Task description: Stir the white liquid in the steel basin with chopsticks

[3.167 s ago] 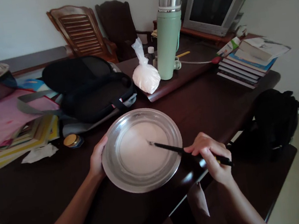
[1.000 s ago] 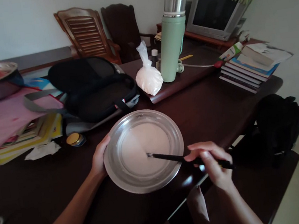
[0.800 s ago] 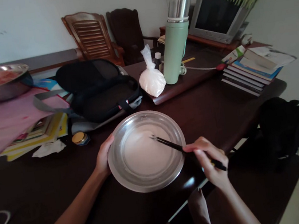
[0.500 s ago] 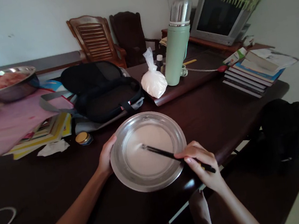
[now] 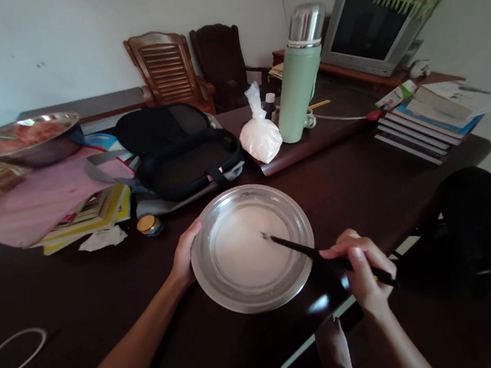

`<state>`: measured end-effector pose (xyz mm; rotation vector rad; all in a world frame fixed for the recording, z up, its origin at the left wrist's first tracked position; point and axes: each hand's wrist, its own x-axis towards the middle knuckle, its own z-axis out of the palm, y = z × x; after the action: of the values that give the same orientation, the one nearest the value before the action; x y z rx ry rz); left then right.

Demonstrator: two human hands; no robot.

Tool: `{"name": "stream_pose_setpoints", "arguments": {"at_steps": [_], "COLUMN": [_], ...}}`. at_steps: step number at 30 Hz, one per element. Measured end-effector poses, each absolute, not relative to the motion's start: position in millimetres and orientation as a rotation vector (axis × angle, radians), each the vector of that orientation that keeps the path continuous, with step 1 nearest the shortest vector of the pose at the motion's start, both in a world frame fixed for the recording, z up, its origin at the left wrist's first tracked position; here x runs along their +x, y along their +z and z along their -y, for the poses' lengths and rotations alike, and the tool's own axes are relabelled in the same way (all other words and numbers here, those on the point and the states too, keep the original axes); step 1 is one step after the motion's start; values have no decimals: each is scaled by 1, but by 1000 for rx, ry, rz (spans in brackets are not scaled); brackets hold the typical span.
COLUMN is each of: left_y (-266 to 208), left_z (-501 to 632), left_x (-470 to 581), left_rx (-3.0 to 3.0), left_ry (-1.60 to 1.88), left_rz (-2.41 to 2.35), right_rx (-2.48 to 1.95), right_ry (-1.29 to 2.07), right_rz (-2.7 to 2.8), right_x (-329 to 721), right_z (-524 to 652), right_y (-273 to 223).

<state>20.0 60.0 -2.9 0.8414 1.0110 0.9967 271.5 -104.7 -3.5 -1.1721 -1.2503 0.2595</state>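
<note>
A round metal bowl (image 5: 259,304) on the dark table holds a milky white liquid (image 5: 241,254). My left hand (image 5: 187,253) grips the bowl's left side; some fingers are hidden against it. Pinched in my right hand (image 5: 365,265) is a pair of black chopsticks (image 5: 293,245), slanting in over the bowl's right rim. Their pale tips are at the liquid, right of its middle. Behind the bowl stands a knotted plastic bag of white powder (image 5: 262,138), close to a tall green thermos (image 5: 299,89).
An open black case (image 5: 179,162), a small gold-lidded jar (image 5: 149,224) and a crumpled tissue (image 5: 102,238) lie to the left. Farther left is a metal basin (image 5: 28,153) of pinkish food. Stacked books (image 5: 427,124) sit at the right; a black bag (image 5: 480,219) is below them.
My right hand has drawn the chopsticks back to the right, their tips moving from left of the liquid's middle to right of it. My left hand stays on the bowl. The view has shifted slightly.
</note>
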Motion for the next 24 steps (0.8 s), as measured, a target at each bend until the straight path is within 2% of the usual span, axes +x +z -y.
{"name": "stream_pose_setpoints", "arguments": {"at_steps": [3, 7, 12, 18, 24], "left_y": [-2, -4, -7, -7, -10], "left_z": [-60, -60, -61, -61, -62], "left_x": [20, 20, 20, 19, 18], "left_rx": [841, 846, 852, 883, 869], "left_ry": [971, 990, 999, 993, 1000], "left_rz": [-1012, -1012, -981, -994, -973], "right_rx": [-1078, -1183, -1152, -1195, -1169], "right_ry": [334, 385, 258, 420, 352], "right_rz": [1332, 1611, 1321, 1623, 1333], "right_x": [270, 268, 273, 269, 274], "right_z": [106, 103, 105, 103, 108], "right_y": [-3, -3, -5, -2, -6]}}
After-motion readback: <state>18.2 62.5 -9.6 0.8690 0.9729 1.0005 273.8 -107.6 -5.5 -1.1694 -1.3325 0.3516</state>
